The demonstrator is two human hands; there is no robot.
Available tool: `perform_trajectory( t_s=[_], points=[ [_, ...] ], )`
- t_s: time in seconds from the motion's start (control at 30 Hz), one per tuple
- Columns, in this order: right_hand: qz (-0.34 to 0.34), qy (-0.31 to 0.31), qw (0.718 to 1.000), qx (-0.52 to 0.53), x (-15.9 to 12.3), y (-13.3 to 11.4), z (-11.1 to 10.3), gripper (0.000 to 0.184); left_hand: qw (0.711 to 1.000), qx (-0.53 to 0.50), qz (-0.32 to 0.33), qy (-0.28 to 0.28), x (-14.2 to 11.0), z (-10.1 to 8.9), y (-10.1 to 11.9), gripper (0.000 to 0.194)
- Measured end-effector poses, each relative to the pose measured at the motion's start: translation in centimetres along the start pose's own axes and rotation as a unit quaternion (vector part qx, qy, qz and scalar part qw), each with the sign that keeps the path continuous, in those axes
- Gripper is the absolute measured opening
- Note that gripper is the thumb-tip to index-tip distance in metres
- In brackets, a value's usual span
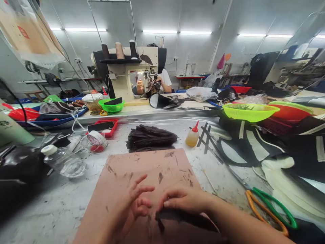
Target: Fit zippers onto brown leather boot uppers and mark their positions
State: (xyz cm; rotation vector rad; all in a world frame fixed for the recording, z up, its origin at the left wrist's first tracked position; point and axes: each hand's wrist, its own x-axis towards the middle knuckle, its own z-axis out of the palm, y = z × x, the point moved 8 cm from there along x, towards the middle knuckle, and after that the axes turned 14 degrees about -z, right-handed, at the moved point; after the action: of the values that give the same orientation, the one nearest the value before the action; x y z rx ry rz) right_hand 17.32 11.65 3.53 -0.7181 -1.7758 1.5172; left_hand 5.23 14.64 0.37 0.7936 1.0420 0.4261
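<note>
The right hand (pixel 181 200), in the lower centre of the frame, is curled with fingers and thumb drawn together on the end of a dark strip (pixel 189 217), which lies low over a pink mat (pixel 144 164) and runs right until the forearm covers it. Just beside it, the left hand (pixel 135 203) is loosely open, fingers spread, with nothing in it.

At the mat's upper edge, in the centre of the frame, lies a thick bundle of dark strips (pixel 151 137). Right of it stands a bottle with a red nozzle (pixel 192 138), and next to that some narrow dark strips (pixel 205 135) lie crossed. Scissors (pixel 275 206) with green and orange handles reach into the lower right, near the right forearm. Above them, black pieces with white parts (pixel 250 147) crowd the right side below a yellow-green basket (pixel 251 112).

At left, a clear bottle (pixel 64 162) lies on its side, near a tape roll (pixel 96 139) and a red tray (pixel 114 126) holding a phone (pixel 101 126). A black bag (pixel 20 173) fills the left edge. Across the upper centre, a sewing machine (pixel 119 78) with three thread spools partly hides another person (pixel 166 81).
</note>
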Motion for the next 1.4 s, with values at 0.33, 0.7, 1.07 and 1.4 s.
perform_trajectory(
  t_s=[0.33,0.7,1.07,1.4],
  points=[
    [-0.025,-0.150,0.983,-0.098,1.3,0.5,5.5,0.022,0.931,0.137,0.140,0.308,-8.0,-8.5,-2.9,0.043],
    [-0.064,-0.248,0.750,-0.610,-0.5,-0.4,8.0,0.036,0.753,0.565,0.244,0.232,-7.1,-1.0,-3.4,0.016],
    [-0.126,-0.005,0.657,-0.743,-5.6,0.3,11.7,0.042,0.804,0.530,0.163,0.213,-6.6,-1.5,-4.3,0.013],
    [-0.088,0.058,0.688,-0.718,-6.5,0.5,10.3,0.044,0.910,0.366,-0.037,0.192,-5.4,-6.3,-5.4,0.019]
  ],
)
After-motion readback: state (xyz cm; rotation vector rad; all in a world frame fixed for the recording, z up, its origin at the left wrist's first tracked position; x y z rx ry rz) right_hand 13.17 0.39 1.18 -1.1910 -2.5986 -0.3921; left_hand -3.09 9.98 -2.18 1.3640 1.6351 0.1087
